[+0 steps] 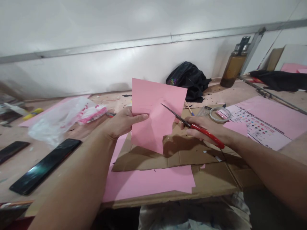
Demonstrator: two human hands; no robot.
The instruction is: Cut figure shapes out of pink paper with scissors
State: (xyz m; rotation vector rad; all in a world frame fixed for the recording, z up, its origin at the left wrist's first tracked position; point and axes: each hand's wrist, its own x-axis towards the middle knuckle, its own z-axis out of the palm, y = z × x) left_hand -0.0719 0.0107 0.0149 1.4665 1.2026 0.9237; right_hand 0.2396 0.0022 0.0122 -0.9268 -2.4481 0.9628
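L hand [122, 124]: most fingers hid behind pink paper [148, 99]. Paper also hides pt of black bundle [192, 76], 2 o'clock; bundle's coloured print too blurred. Far-L phone [14, 150], 9 o'clock, cut by edge. Ditto black cloth [283, 80], 3 o'clock. Printed wrapper [271, 129], 3 o'clock: small txt unreadable. Lower pink sheet [153, 181], 6 o'clock, partly under cardboard [141, 158].
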